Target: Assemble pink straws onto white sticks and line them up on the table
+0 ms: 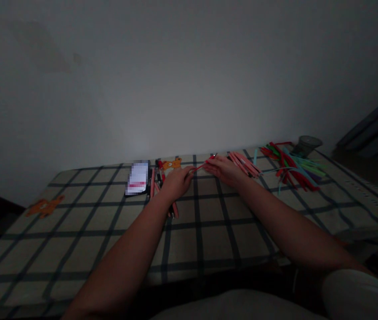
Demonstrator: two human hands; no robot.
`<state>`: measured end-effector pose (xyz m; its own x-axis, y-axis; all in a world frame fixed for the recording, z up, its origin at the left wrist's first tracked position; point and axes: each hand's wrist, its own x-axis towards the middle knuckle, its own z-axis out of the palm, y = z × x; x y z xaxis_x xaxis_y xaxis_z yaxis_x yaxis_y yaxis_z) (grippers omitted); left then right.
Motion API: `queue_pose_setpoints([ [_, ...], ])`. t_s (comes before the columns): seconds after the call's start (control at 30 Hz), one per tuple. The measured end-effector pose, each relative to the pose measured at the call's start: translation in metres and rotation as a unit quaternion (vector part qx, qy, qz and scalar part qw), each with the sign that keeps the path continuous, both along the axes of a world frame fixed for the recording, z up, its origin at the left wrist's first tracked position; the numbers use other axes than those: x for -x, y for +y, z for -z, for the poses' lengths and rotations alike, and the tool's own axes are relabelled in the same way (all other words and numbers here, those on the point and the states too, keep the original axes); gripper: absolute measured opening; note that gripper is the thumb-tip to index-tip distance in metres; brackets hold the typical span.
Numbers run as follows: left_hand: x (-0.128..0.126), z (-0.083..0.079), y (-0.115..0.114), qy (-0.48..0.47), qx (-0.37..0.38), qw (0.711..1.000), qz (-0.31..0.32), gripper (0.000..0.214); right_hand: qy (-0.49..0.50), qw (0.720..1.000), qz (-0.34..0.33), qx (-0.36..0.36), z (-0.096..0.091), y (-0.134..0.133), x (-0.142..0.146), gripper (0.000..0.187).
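My right hand (224,170) is closed around a slim red pen (211,159) whose silvery tip points up and away. A thin red pipe cleaner (199,167) stretches from the pen to my left hand (177,182), which pinches its other end. Under and beside my left hand lie several pink and dark pens (153,183), partly hidden by the hand and forearm. Just right of my right hand is a bundle of pink pens (245,164). The dim light blurs how the pipe cleaner meets the pen.
A checked cloth (109,244) with orange bear prints covers the table, its back edge against a wall (175,80). A lit phone (138,178) lies left of the pens. Farther right are loose red, green and blue pipe cleaners (292,169) and a dark translucent cup (305,146).
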<state>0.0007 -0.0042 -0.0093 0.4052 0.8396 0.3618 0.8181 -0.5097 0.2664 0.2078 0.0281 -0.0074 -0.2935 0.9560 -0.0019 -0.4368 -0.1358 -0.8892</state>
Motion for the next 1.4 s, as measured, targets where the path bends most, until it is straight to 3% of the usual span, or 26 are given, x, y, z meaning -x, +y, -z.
queue_pose_setpoints([
  [0.33,-0.003,-0.004,-0.001,-0.008,0.014,1.0,-0.007,0.031,-0.055,0.997,-0.05,-0.017,0.004,-0.001,0.005,0.02],
  [0.6,-0.004,-0.005,-0.002,0.029,0.013,0.999,0.028,0.035,-0.073,0.994,-0.063,-0.044,0.01,0.002,0.004,0.024],
  [0.8,-0.003,-0.007,-0.002,0.03,-0.01,0.999,0.019,0.032,-0.105,0.991,-0.053,-0.056,0.012,0.001,0.005,0.028],
  [0.97,-0.002,-0.007,-0.002,0.011,-0.03,0.999,0.032,0.031,-0.17,0.982,-0.065,-0.059,0.012,-0.002,0.006,0.032],
  [1.1,-0.003,-0.008,-0.004,0.003,-0.024,1.0,0.019,0.031,-0.239,0.966,-0.061,-0.08,0.012,-0.003,0.007,0.047],
  [1.17,-0.003,-0.009,-0.005,0.003,-0.016,1.0,0.004,0.033,-0.234,0.968,-0.049,-0.078,0.011,-0.003,0.009,0.05],
  [1.3,-0.003,-0.01,-0.005,-0.001,-0.02,1.0,-0.01,0.037,-0.165,0.983,-0.018,-0.077,0.005,-0.003,0.009,0.034],
  [1.4,-0.003,-0.009,-0.005,0.001,-0.021,1.0,-0.007,0.036,-0.153,0.982,0.001,-0.107,0.001,-0.005,0.008,0.037],
])
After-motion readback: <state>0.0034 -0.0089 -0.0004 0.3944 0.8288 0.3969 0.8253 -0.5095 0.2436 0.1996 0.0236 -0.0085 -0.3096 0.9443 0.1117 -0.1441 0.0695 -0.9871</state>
